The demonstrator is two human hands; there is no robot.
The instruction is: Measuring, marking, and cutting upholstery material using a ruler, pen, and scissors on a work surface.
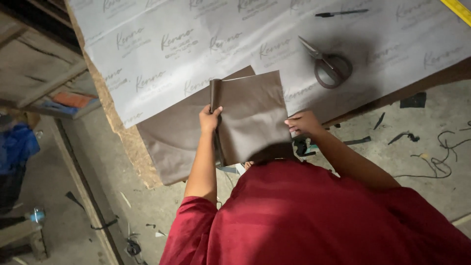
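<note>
A dark brown sheet of leather-like material (252, 115) lies over the near edge of the table, one part folded over a larger brown piece (171, 142) that hangs off the edge. My left hand (210, 119) grips the curled fold at the sheet's left side. Over on the sheet's right edge, my right hand (302, 123) pinches the material. Both arms reach out from my red shirt (314, 221).
White printed paper (196, 29) covers the table. On it lie dark-handled scissors (327, 65), a black pen (341, 13) and a yellow ruler (458, 10) at the far right. The chipboard table edge (105, 95) runs down the left. Scraps and black cords (439, 162) litter the concrete floor.
</note>
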